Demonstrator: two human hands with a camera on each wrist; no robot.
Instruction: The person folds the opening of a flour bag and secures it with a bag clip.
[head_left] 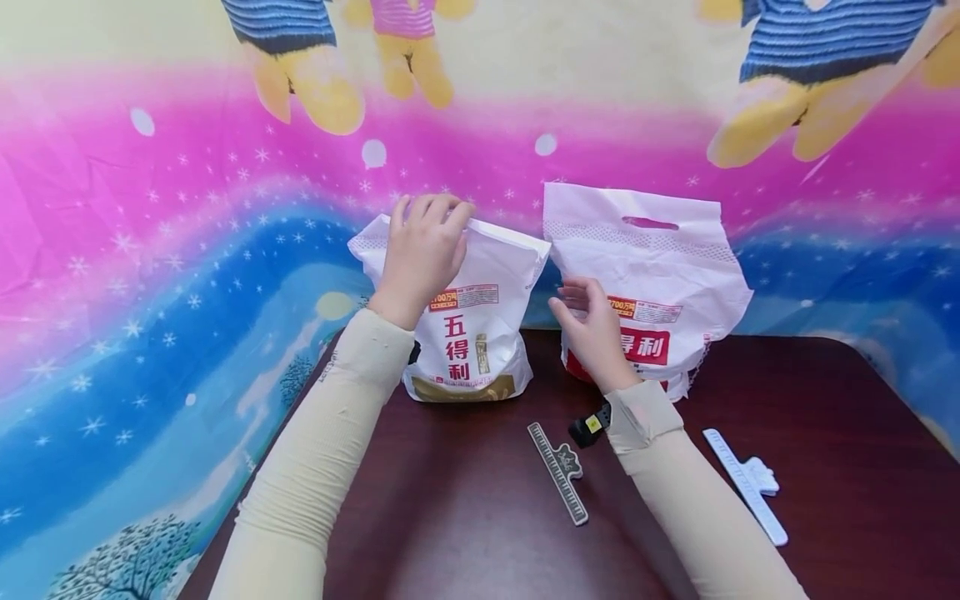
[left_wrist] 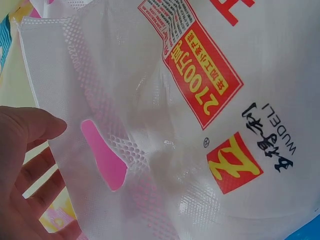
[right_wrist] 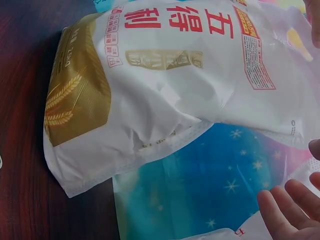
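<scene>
The left flour bag is white with red lettering and a gold base, and it stands upright on the table. My left hand holds its top edge; in the left wrist view the thumb lies on the front, beside the handle slot, and the fingers are behind. My right hand has its fingers relaxed and holds nothing, in front of the left side of another flour bag. That bag has a red label and a handle slot near its top. In the right wrist view, the right fingers are apart from the left bag.
A grey sealing clip lies on the dark table in front of the bags. Farther right, past the right forearm, is a pale blue sealing clip. Behind the table hangs a colourful printed cloth.
</scene>
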